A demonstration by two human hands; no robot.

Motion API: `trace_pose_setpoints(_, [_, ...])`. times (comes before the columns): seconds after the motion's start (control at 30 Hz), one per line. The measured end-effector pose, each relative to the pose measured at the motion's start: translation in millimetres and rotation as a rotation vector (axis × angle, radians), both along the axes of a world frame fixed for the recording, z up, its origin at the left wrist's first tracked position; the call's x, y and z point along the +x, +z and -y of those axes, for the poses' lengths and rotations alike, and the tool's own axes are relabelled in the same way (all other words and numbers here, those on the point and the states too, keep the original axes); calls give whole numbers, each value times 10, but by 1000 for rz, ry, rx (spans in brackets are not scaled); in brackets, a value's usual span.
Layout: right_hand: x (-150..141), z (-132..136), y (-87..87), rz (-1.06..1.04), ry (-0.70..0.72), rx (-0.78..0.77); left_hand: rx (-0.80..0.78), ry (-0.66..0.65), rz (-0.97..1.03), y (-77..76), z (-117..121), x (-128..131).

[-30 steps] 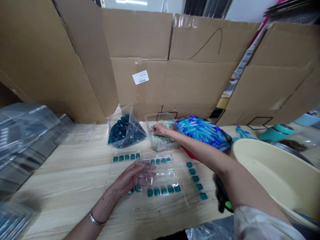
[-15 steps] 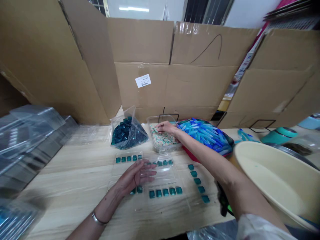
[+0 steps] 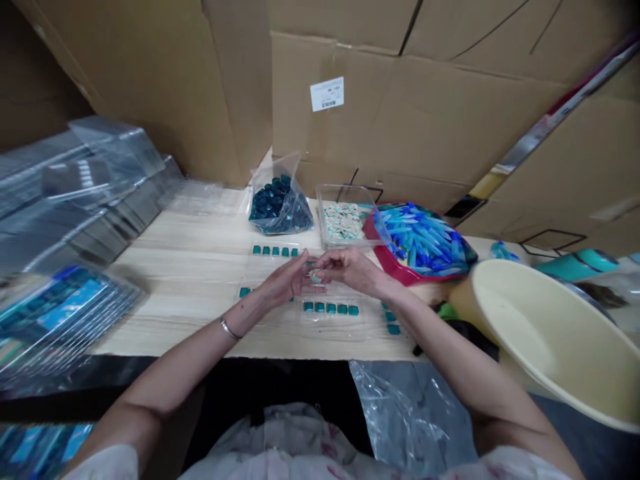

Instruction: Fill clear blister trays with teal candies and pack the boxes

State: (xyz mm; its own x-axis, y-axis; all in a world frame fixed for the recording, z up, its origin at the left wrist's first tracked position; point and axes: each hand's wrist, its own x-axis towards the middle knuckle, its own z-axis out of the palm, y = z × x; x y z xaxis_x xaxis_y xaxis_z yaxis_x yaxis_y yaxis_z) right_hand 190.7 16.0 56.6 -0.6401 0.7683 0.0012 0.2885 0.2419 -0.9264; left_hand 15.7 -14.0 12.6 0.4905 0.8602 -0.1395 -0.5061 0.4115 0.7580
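My left hand (image 3: 285,281) and my right hand (image 3: 350,269) meet above a clear plastic tray (image 3: 330,312) on the wooden table (image 3: 190,293). Between their fingertips is a small pale piece (image 3: 315,275), pinched from both sides. The tray holds rows of small teal tiles (image 3: 330,308). More teal tiles (image 3: 274,251) lie in a row just behind my hands. A clear box of pale patterned pieces (image 3: 344,221) stands behind, beside a bag of dark teal tiles (image 3: 278,200).
A red dish of blue sticks (image 3: 420,240) sits at the back right. A cream basin (image 3: 550,333) fills the right side. Stacks of clear trays (image 3: 75,193) and packed trays (image 3: 50,313) lie on the left. Cardboard boxes (image 3: 400,120) wall the back.
My right hand has come back from the clear box of pale pieces to the tray, carrying a piece. My left hand lifted off the tray to meet it. The camera tilted down.
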Motion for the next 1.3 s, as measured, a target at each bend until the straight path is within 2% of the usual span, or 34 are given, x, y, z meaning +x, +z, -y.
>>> trace_pose_setpoints(0.17, [12, 181, 21, 185, 25, 228, 42, 14, 1, 31, 173, 81])
trace_pose_setpoints(0.33, [17, 377, 70, 318, 85, 392, -27, 31, -5, 22, 265, 131])
trace_pose_setpoints(0.47, [14, 499, 93, 296, 60, 439, -78, 118, -21, 18, 302, 177])
trace_pose_setpoints(0.57, [22, 573, 112, 321, -6, 416, -112, 136, -16, 26, 340, 207])
trace_pose_setpoints(0.7, [24, 653, 61, 336, -77, 408, -143, 173, -2, 46, 407, 232])
trace_pose_setpoints(0.93, [8, 747, -79, 270, -142, 576, -153, 151, 40, 32, 460, 217])
trace_pose_setpoints(1.17, [109, 785, -119, 225, -151, 690, -136, 176, 27, 79, 485, 159])
trace_pose_setpoints(1.3, [81, 847, -103, 266, -104, 781, -106, 203, 6, 135, 515, 169])
